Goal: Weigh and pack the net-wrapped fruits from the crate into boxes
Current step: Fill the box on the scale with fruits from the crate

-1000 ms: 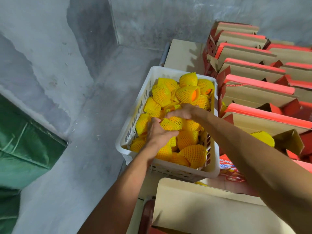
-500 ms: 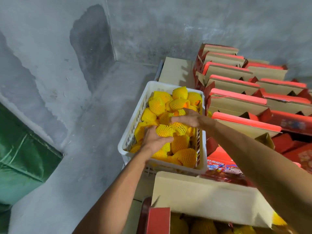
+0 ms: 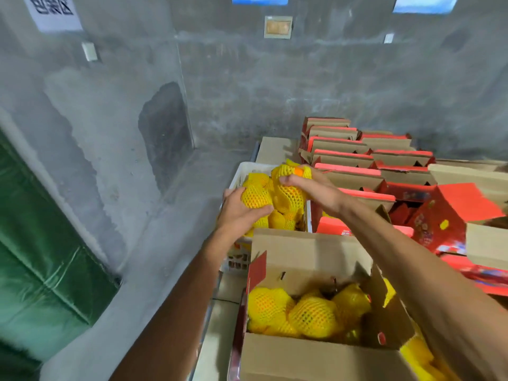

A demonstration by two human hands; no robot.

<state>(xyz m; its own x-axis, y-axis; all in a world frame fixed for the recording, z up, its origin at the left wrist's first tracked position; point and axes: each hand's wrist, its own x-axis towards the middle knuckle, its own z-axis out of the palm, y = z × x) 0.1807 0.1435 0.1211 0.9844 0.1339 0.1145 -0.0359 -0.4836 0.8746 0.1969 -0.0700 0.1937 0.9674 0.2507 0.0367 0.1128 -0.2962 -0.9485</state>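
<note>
A white plastic crate (image 3: pixel 238 259) holds fruits in yellow foam nets (image 3: pixel 286 220). Above it, my left hand (image 3: pixel 236 213) is closed around one net-wrapped fruit (image 3: pixel 255 198). My right hand (image 3: pixel 316 189) grips another net-wrapped fruit (image 3: pixel 291 188), with a patch of orange skin showing at its top. Both fruits are lifted over the crate and touch each other. In front of the crate stands an open cardboard box (image 3: pixel 308 251) with several yellow-netted fruits (image 3: pixel 310 314) inside it.
Rows of open red and brown cartons (image 3: pixel 365 160) fill the right side up to the grey concrete wall (image 3: pixel 302 86). A red carton (image 3: pixel 450 215) lies tilted at right. A green tarp (image 3: pixel 41 257) hangs at the left, with concrete floor (image 3: pixel 132 284) beside it.
Both hands have risen out of the crate, each with a netted fruit. The view has tilted up and back, so the open box with fruits now shows in front.
</note>
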